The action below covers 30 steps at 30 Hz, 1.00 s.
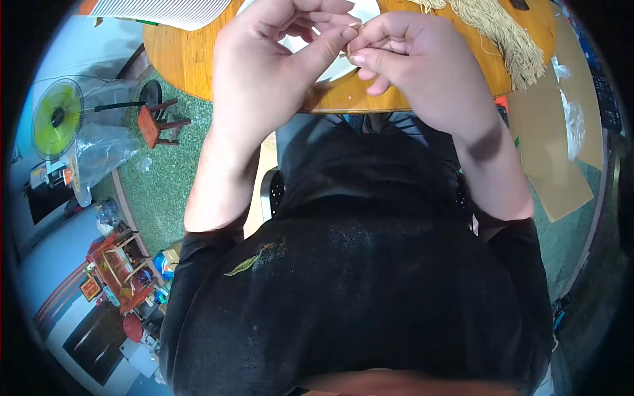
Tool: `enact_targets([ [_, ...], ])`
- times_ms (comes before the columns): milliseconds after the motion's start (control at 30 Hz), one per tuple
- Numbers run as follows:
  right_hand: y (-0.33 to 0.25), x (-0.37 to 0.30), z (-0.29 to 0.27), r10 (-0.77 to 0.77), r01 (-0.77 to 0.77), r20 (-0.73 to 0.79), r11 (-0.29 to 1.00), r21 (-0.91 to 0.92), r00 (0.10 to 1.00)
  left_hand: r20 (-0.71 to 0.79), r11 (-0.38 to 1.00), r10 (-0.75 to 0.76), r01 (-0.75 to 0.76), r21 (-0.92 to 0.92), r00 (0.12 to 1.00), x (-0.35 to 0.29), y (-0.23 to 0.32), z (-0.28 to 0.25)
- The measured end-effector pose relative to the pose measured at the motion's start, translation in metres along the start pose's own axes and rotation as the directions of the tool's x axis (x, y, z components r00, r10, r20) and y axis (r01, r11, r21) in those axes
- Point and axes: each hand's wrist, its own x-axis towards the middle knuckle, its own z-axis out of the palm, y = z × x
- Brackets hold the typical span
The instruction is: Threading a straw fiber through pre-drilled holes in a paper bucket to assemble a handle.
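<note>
Above the near edge of a round wooden table [181, 56], my left hand [257, 76] and my right hand [446, 72] meet at the fingertips. Both are closed in a pinch around a small tan piece [351, 47], mostly hidden by the fingers; its kind cannot be made out. Under the hands lies a white dish [333, 71], partly covered by them. To the right of my right hand, a bundle of beige strings [505, 43] hangs toward the table's edge.
A white ribbed sheet [165, 10] lies at the table's far left. On the green floor stand a small red stool [150, 125] and a fan [57, 117]. Flattened cardboard [551, 152] with clear plastic [574, 129] is at the right. A green leaf [243, 265] clings to my dark shirt.
</note>
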Motion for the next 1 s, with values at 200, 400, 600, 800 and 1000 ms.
enact_targets([
  [200, 0.005, 0.0, -0.005, -0.027, 0.028, 0.027, 0.999, -0.018, 0.999, -0.015, 0.997, -0.026, 0.024, -0.077, 1.0, 0.005, 0.001, 0.008],
  [400, 0.021, -0.008, -0.001, -0.057, 0.068, -0.096, 0.991, 0.111, 0.994, 0.213, 0.982, -0.153, 0.172, -0.072, 0.965, 0.003, 0.001, -0.008],
  [600, 0.036, -0.015, 0.006, -0.058, 0.124, -0.27, 0.965, 0.23, 0.961, 0.3, 0.972, -0.228, 0.197, 0.129, 0.926, 0.01, 0.009, -0.004],
  [800, 0.043, -0.024, 0.007, -0.034, 0.152, -0.407, 0.953, 0.263, 0.913, 0.321, 0.926, -0.321, 0.223, 0.305, 0.891, 0.021, 0.024, 0.004],
  [1000, 0.056, -0.028, 0.006, -0.027, 0.207, -0.408, 0.892, 0.402, 0.912, 0.399, 0.955, -0.217, 0.11, 0.274, 0.891, 0.028, 0.024, 0.01],
])
